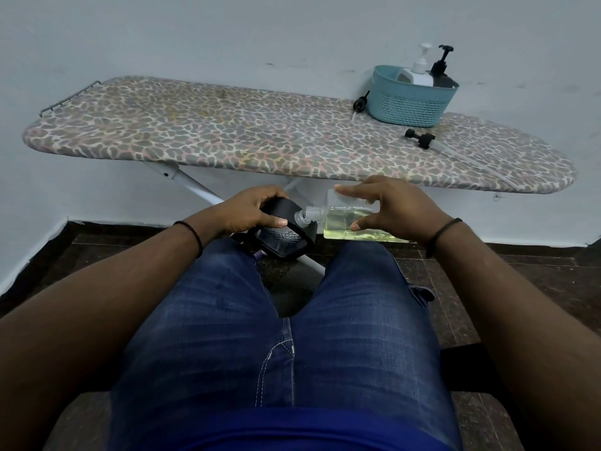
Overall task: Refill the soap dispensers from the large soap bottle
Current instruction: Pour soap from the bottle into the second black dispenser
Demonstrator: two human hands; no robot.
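Seated, a person tips a clear square plastic bottle of pale yellow soap (353,219), grasped in the right hand (395,208), into a black textured dispenser (283,239) gripped by the left hand (250,206). Beyond, on the leopard-print ironing-board surface (227,138), two black pump heads (419,138) lie loose beside a teal basket (409,102) holding two capped dispensers. Refilling looks partway done. No readable labels.

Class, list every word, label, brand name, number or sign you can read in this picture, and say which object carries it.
None can be read.
Clear soap bottle: no label visible.
Black dispenser: textured surface only, no text.
White pump bottle and dark pump bottle in the basket: no readable print.
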